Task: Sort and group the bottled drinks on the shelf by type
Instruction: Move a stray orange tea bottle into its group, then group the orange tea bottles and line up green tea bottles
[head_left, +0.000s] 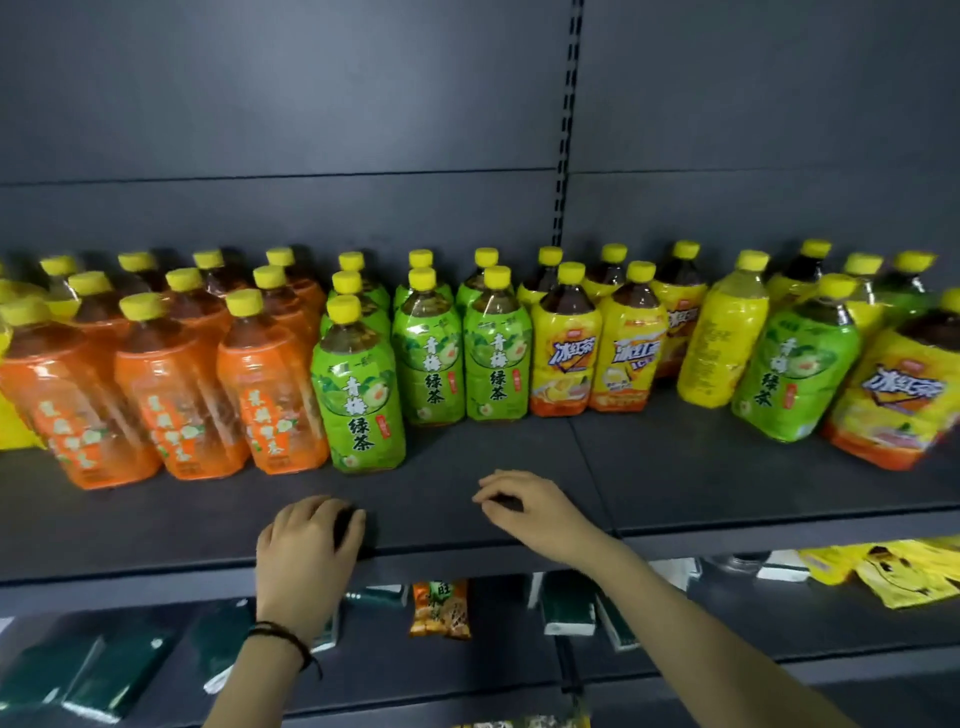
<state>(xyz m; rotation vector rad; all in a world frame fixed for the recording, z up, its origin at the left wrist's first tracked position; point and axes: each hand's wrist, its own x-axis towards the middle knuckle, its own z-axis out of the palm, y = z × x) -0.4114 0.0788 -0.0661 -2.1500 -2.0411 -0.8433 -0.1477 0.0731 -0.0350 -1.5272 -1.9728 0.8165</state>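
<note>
I am looking at the bottled drinks standing along the dark grey shelf (675, 467), all with yellow caps. The orange-label tea bottles (176, 395) are filling the left part in several rows, and the green-label green tea bottles (431, 358) are standing in rows just to their right, with one front green tea bottle (361, 400) touching the nearest orange one. The yellow-label iced tea bottles (597, 353) are sitting right of the green group. Further right the types are mixing: a lone green tea bottle (797, 374) is standing between a plain yellow bottle (722, 343) and a big yellow iced tea bottle (898, 400) at the edge.

My left hand (306, 545) is resting on the shelf's front lip, its grip curled loosely over the edge and holding nothing; a dark braided band (280, 636) is circling that wrist. My right hand (530, 509) is hovering low over the bare shelf front, fingers bent and slightly apart, pinching nothing.

On the lower shelf (467, 670), an orange snack packet (440, 608), dark green packs (104, 670) and yellow packets (893, 571) are lying.
</note>
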